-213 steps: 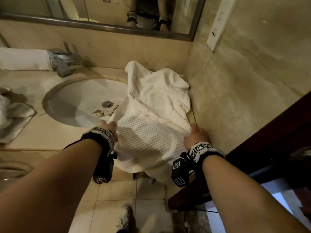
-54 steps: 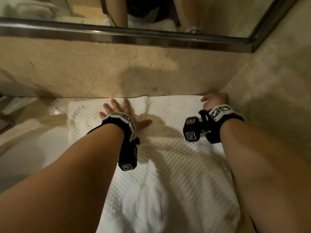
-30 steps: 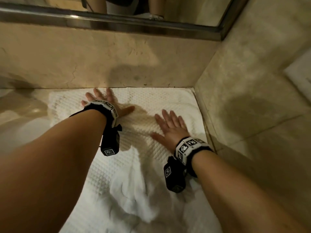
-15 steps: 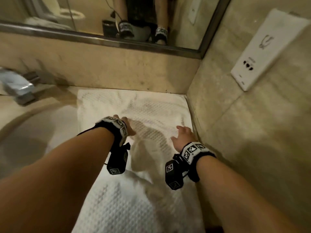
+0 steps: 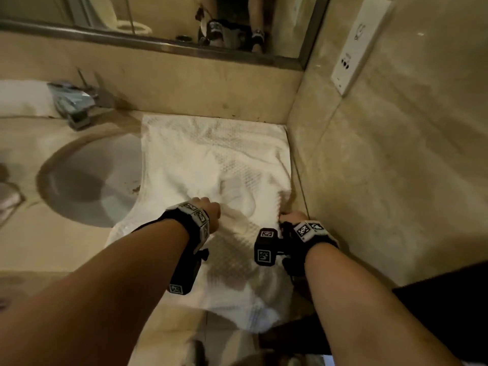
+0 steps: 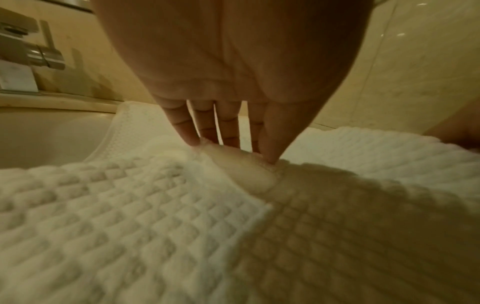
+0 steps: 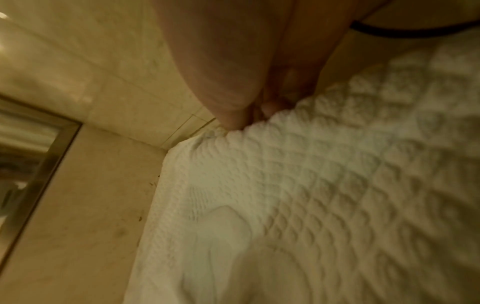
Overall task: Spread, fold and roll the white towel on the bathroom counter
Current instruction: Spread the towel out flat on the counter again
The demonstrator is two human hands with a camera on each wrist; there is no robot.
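Note:
The white waffle towel (image 5: 211, 159) lies spread on the beige counter (image 5: 52, 249) between the sink and the right wall. Its near end hangs over the front edge, and a raised crease runs across its middle. My left hand (image 5: 208, 210) is near the towel's middle, close to the front. In the left wrist view its fingertips (image 6: 192, 142) and thumb pinch a raised smooth fold of the towel (image 6: 130, 205). My right hand (image 5: 291, 216) is at the towel's right edge by the wall. The blurred right wrist view shows its fingers (image 7: 233, 121) pinching that edge of the towel (image 7: 311, 185).
A round sink (image 5: 87, 180) with a metal faucet (image 5: 74, 104) lies left of the towel, which overlaps its rim. A rolled white towel (image 5: 21, 99) sits at the back left. The mirror (image 5: 158, 17) runs along the back. A socket panel (image 5: 356, 43) is on the right wall.
Both hands have drawn back from the towel's far part toward the front edge. They lay flat with spread fingers a second ago and now pinch the cloth.

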